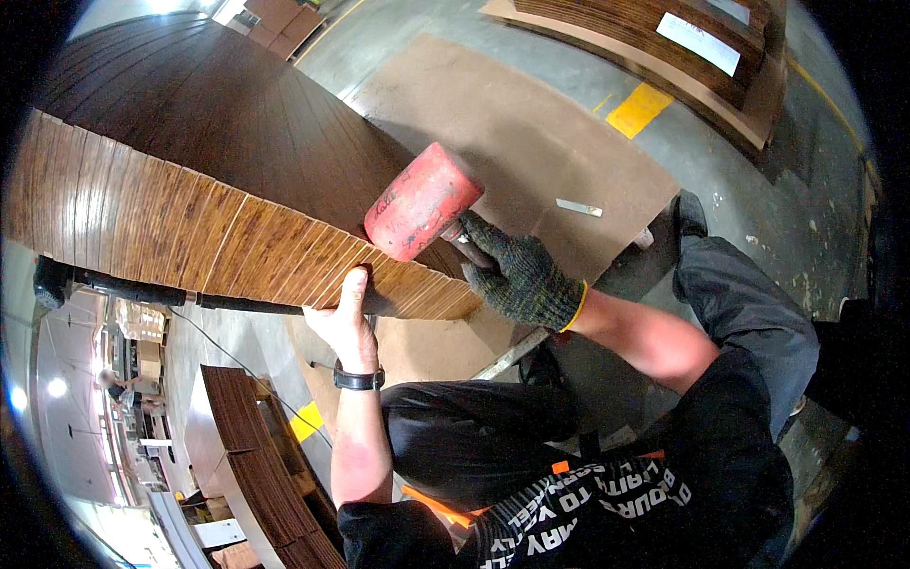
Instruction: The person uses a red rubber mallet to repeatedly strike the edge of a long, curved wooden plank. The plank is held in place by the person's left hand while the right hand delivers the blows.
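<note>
A long stack of wood-grain boards (161, 194) runs from the far left to the middle, its many edges facing me and its dark top face stretching away. At the stack's near right end is my bare left hand (343, 327), a dark watch on its wrist. Its thumb presses up against the board edges, and the other fingers are mostly hidden underneath. My right hand (517, 275), in a dark knitted glove with a yellow cuff, is closed round the handle of a red mallet (424, 202). The mallet's scuffed head overlaps the stack's upper edge; I cannot tell whether they touch.
Brown sheeting (455, 90) covers the floor beyond the stack, with a small pale strip (578, 207) on it. Another board stack (626, 38) with paper sheets stands far right. More boards (242, 427) lie lower left, near a black cable (223, 346). A distant person (123, 387) is at left.
</note>
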### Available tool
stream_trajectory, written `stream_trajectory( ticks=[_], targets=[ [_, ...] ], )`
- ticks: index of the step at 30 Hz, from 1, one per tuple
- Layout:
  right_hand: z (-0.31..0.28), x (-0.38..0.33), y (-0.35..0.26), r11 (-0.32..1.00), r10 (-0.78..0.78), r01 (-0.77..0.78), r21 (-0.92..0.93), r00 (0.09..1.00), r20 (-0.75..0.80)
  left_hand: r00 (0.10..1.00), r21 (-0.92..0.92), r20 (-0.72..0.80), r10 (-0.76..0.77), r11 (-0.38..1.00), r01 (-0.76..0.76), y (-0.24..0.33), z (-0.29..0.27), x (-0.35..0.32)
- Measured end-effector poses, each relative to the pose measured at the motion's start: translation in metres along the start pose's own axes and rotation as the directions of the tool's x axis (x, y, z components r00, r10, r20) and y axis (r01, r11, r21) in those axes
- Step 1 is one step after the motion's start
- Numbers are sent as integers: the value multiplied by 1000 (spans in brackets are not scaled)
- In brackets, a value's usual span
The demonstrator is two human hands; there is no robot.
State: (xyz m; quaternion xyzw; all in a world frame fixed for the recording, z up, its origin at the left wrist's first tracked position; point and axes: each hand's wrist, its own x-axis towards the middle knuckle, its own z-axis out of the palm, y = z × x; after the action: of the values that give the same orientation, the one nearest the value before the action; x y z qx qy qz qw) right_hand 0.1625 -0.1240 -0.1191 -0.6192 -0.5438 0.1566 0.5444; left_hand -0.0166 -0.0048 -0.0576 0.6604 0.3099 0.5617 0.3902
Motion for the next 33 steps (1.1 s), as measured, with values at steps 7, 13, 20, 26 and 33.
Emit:
stream_trajectory(
  ticks=[7,13,20,26,33],
  targets=[
    [8,-4,12,997,-78,76,-19,989,-129,995,-40,-11,-94,995,94,1,-2,1],
    [6,-6,13,995,-102,103,1,980,-169,997,-56,-17,-74,996,73,1,-1,1],
    [5,0,-2,998,-42,48,29,982,-186,997,-33,-13,-75,997,74,1,-2,0],
    [1,8,-14,995,83,-85,52,996,36,999,-22,-24,-46,999,45,-1,-2,1],
    [4,11,-10,994,-83,94,63,985,-153,998,0,-13,-65,998,65,0,-2,0]
  ],
)
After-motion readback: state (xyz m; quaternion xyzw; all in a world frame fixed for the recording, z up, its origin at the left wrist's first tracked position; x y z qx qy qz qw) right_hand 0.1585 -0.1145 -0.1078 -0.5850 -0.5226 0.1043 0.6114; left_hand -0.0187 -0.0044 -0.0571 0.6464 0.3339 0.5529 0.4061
